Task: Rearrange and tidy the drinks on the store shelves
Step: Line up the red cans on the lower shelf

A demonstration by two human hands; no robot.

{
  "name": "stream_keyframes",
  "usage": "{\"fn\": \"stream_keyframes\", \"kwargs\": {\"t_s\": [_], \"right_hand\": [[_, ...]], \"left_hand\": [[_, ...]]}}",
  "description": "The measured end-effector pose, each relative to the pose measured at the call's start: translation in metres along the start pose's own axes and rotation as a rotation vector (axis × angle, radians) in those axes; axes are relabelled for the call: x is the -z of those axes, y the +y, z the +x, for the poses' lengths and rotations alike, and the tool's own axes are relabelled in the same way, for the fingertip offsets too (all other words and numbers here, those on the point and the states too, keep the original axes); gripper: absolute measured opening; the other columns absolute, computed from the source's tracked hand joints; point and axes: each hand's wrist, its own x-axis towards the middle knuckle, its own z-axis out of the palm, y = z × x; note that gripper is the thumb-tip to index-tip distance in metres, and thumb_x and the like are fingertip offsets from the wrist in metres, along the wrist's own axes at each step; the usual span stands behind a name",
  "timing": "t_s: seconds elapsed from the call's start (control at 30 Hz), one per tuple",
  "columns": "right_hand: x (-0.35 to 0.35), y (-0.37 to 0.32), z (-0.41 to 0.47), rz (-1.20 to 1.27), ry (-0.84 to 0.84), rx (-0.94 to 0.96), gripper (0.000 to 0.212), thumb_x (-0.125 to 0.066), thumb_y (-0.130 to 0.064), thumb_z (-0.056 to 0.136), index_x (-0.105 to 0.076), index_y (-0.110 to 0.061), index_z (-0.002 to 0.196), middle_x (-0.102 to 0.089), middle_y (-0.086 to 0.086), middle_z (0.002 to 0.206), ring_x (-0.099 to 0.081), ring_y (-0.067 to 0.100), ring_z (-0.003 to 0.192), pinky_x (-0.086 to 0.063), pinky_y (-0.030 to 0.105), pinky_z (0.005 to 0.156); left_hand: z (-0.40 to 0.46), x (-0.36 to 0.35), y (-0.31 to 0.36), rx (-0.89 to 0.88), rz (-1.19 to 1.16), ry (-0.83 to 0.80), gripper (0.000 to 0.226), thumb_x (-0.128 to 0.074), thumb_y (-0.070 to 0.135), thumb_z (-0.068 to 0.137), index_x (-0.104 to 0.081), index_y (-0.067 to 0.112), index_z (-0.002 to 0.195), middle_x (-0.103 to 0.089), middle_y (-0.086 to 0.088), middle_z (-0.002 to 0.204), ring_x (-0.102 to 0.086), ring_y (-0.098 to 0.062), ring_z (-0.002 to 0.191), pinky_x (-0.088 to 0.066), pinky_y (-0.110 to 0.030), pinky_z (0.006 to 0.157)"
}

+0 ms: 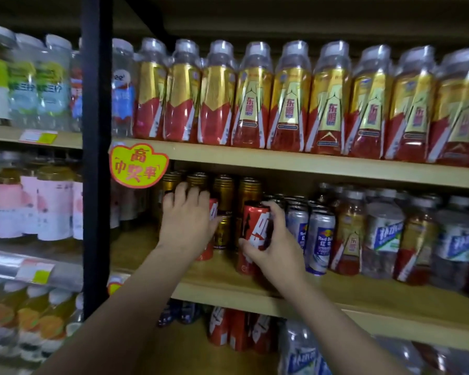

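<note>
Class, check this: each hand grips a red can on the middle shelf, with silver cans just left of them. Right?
Wrong on one point. The head view shows the silver cans just right of the red cans; the left hand and right hand do grip red cans on the middle shelf.

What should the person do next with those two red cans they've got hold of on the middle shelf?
Probably stand the tilted red can held by the right hand upright, beside the other red can that the left hand grips. It leans between the gold cans and the silver-blue cans, with bare shelf in front.
</note>
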Motion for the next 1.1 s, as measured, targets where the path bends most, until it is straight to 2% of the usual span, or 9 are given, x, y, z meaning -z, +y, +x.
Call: {"fn": "stream_keyframes", "kwargs": {"t_s": [0.17,0.3,0.43,0.53,0.63,0.7,0.8,0.97,1.1], "right_hand": [[-0.003,0.002,-0.003,0.010,0.012,-0.009,0.083,-0.073,-0.058,0.077,-0.021,-0.052,0.141,-0.063,-0.014,0.106,-0.067,0.010,0.085,-0.062,0.041,0.064],[0.005,-0.003,-0.007,0.067,0.008,0.009,0.078,-0.075,-0.055,0.079,-0.021,-0.053,0.136,-0.059,-0.018,0.106,-0.067,0.010,0.085,-0.061,0.041,0.063],[0.024,-0.013,-0.031,0.062,0.025,0.089,0.076,-0.071,-0.059,0.082,-0.015,-0.063,0.133,-0.058,-0.017,0.112,-0.067,0.009,0.090,-0.059,0.028,0.066],[0.036,-0.021,-0.064,0.081,0.058,0.122,0.076,-0.067,-0.065,0.083,-0.015,-0.062,0.138,-0.058,-0.015,0.121,-0.065,0.004,0.100,-0.058,0.027,0.076],[0.047,-0.025,-0.103,0.106,0.089,0.172,0.078,-0.070,-0.063,0.081,-0.021,-0.057,0.141,-0.049,-0.025,0.128,-0.061,-0.002,0.107,-0.054,0.015,0.079],[0.049,-0.021,-0.129,0.085,0.084,0.211,0.080,-0.073,-0.060,0.079,-0.024,-0.054,0.142,-0.046,-0.031,0.132,-0.060,-0.003,0.109,-0.051,0.011,0.080],[0.040,-0.003,-0.166,0.011,0.044,0.204,0.076,-0.075,-0.055,0.076,-0.033,-0.044,0.138,-0.054,-0.021,0.123,-0.064,0.004,0.104,-0.054,0.018,0.076],[0.008,0.039,-0.201,-0.068,-0.278,-0.111,0.072,-0.067,-0.067,0.079,-0.012,-0.067,0.127,-0.051,-0.028,0.128,-0.061,-0.003,0.110,-0.050,0.017,0.084],[-0.025,0.059,-0.202,-0.162,-0.366,-0.200,0.074,-0.068,-0.055,0.088,-0.015,-0.044,0.138,-0.049,-0.009,0.140,-0.063,0.007,0.110,-0.042,0.017,0.074]], "left_hand": [[-0.012,-0.005,0.001,0.019,-0.069,0.045,0.054,-0.070,0.052,0.084,-0.053,0.024,0.127,-0.058,-0.006,0.132,-0.039,-0.033,0.135,-0.033,-0.048,0.097],[-0.039,-0.001,0.008,-0.076,-0.446,0.043,0.047,-0.067,0.040,0.092,-0.047,0.025,0.132,-0.054,0.000,0.133,-0.054,-0.022,0.122,-0.051,-0.040,0.090],[-0.072,0.009,0.016,-0.033,-0.686,0.159,0.048,-0.069,0.035,0.093,-0.046,0.024,0.135,-0.051,0.004,0.139,-0.050,-0.016,0.130,-0.049,-0.038,0.101],[-0.097,0.023,0.019,-0.049,-0.785,0.277,0.050,-0.067,0.042,0.092,-0.045,0.026,0.134,-0.049,0.012,0.133,-0.052,-0.015,0.128,-0.051,-0.041,0.099],[-0.128,0.032,0.028,-0.098,-0.853,0.275,0.051,-0.061,0.051,0.092,-0.041,0.037,0.136,-0.045,0.019,0.132,-0.050,-0.010,0.128,-0.050,-0.035,0.097],[-0.152,0.027,0.035,-0.122,-0.918,0.240,0.051,-0.062,0.052,0.091,-0.041,0.041,0.137,-0.048,0.015,0.138,-0.051,-0.012,0.130,-0.048,-0.031,0.099],[-0.190,0.000,0.045,-0.086,-0.999,0.128,0.052,-0.066,0.051,0.089,-0.046,0.041,0.136,-0.051,0.010,0.140,-0.053,-0.014,0.131,-0.044,-0.023,0.103],[-0.237,-0.067,0.054,0.083,-0.935,-0.198,0.051,-0.058,0.072,0.085,-0.040,0.057,0.131,-0.041,0.028,0.142,-0.043,0.005,0.132,-0.043,-0.014,0.094],[-0.246,-0.110,0.058,0.176,-1.001,-0.328,0.047,-0.055,0.075,0.085,-0.038,0.057,0.125,-0.040,0.042,0.129,-0.046,0.012,0.120,-0.045,-0.016,0.085]]}}
